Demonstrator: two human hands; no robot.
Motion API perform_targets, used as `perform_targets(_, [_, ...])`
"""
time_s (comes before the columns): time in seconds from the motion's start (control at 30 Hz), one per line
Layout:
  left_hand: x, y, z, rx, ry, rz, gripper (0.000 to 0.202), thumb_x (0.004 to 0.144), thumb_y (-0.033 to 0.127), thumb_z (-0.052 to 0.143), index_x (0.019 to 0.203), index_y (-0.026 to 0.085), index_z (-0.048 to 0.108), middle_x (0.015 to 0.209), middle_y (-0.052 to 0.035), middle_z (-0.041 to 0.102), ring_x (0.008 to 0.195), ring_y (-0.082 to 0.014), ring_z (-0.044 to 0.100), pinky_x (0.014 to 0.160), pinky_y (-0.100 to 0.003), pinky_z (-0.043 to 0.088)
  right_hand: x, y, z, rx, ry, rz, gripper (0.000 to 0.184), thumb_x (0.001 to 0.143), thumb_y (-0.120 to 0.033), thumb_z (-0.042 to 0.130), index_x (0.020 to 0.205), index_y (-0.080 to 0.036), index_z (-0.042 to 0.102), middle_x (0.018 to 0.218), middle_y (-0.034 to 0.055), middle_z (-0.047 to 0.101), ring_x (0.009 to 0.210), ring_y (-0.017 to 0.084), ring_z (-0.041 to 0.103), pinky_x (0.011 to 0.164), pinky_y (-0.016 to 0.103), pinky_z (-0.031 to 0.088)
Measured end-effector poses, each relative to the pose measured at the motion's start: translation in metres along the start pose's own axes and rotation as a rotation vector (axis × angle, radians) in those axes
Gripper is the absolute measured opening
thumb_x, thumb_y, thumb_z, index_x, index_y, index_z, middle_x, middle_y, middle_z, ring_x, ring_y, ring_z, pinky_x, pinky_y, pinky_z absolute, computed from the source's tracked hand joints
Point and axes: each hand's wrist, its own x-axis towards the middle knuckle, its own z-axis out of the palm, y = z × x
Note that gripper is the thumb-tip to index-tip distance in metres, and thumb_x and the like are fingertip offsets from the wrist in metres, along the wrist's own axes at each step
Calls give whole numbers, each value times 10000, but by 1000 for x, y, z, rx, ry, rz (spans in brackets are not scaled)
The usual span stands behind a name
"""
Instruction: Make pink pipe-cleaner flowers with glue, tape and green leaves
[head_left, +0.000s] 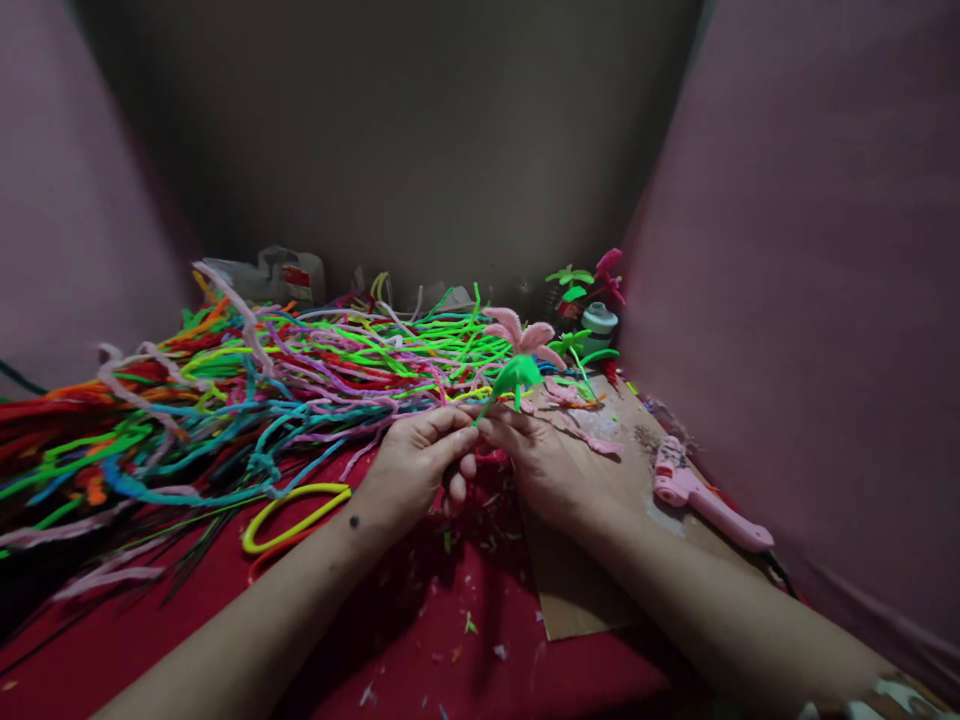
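A pipe cleaner flower (507, 325) with pink petals rises above my two hands. Its green leaf (517, 373) bends over just below the petals, and a green stem runs down between my fingertips. My left hand (424, 455) pinches the lower end of the green piece between thumb and forefinger, its other fingers curled. Close beside it, my right hand (536, 460) is closed at the same spot, thumb and fingers pressed together. The fingertips nearly meet and hide where the leaf and stem join.
A large heap of coloured pipe cleaners (322, 370) spreads across the left and back. Yellow-handled scissors (259, 530) lie by my left forearm. At right, a pink glue gun (709, 500) rests on cardboard (570, 600). Finished-looking flowers (609, 275) and a small pot (600, 320) stand behind.
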Motion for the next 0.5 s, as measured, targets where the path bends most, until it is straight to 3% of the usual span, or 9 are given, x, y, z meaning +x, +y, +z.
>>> perform_targets(0.07, [1,0,-1,-56,-54,-2,201,781,330,584,711,142,565,519,36,558,327,-67,479,324,-167,377,4,8,1,35,-35,64,101,776,-270,620,779,-225,710,663,5,644,645,158,561,633,292,447])
perform_targets(0.17, [2,-3,-3,-151,-105,-14,230,785,349,593,707,133,577,505,35,554,315,-72,479,308,-176,384,11,25,2,165,-109,38,211,821,-299,548,951,-201,682,591,-11,604,564,134,535,599,279,443])
perform_targets(0.3, [3,-4,-7,-211,-165,-61,243,802,348,581,695,129,582,458,43,537,277,-64,442,296,-177,365,13,32,2,167,-162,-18,213,819,-229,521,944,-193,689,560,-17,590,582,132,545,662,291,457])
perform_targets(0.4, [3,-2,-7,-129,-204,-62,267,811,347,566,658,129,560,456,41,532,293,-55,446,319,-163,346,12,30,2,124,-151,-46,242,798,-188,519,968,-186,692,584,-8,605,632,143,563,700,301,449])
perform_targets(0.5, [2,2,-2,66,-119,6,245,838,336,511,691,143,547,497,39,543,356,-67,487,376,-174,381,11,29,3,130,-58,-77,209,788,-214,540,922,-172,695,666,6,622,669,146,566,712,305,433])
